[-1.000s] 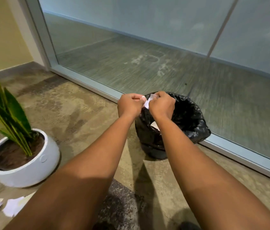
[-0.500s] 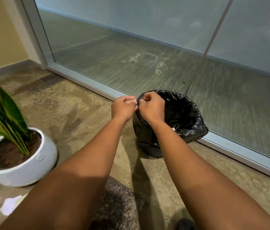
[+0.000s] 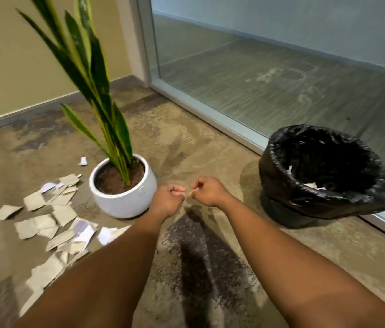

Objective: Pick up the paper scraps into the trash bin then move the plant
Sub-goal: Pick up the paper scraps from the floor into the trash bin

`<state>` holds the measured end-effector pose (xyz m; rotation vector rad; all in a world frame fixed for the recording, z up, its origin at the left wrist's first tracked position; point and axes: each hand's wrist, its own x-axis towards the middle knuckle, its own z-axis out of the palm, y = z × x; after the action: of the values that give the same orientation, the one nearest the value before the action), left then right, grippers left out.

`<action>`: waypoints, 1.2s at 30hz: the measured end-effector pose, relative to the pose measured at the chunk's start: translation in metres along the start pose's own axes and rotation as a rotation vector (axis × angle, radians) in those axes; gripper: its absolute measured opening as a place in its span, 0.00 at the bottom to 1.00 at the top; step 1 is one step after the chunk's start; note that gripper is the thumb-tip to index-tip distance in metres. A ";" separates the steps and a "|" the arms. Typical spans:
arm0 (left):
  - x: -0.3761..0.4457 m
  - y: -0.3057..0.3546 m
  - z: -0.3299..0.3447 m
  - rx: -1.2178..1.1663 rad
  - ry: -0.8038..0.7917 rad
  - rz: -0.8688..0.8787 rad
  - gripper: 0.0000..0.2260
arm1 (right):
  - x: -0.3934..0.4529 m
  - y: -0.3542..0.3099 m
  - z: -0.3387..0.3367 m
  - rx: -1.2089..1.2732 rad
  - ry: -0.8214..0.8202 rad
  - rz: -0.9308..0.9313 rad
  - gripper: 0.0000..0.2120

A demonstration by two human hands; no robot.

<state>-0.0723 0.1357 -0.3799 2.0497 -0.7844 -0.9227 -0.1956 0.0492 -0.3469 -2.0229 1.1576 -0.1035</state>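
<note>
step: scrap collection, many paper scraps (image 3: 52,223) uncollected | left hand (image 3: 168,198), right hand (image 3: 207,191): curled, nothing seen held | next: scraps to be gathered

We see our left hand (image 3: 168,200) and right hand (image 3: 207,191) bare, with no rings on the fingers (image 3: 177,188), no watch or band behind them, and both forearms unsleeved to the frame's edge.
</note>
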 end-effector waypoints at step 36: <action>-0.055 -0.187 -0.134 0.526 -0.070 -0.435 0.30 | 0.010 -0.067 0.235 -0.560 -0.307 -0.332 0.32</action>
<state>0.0466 0.3280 -0.4507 2.7344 -0.6770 -1.1125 -0.0437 0.1988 -0.4664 -2.5947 0.6934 0.3956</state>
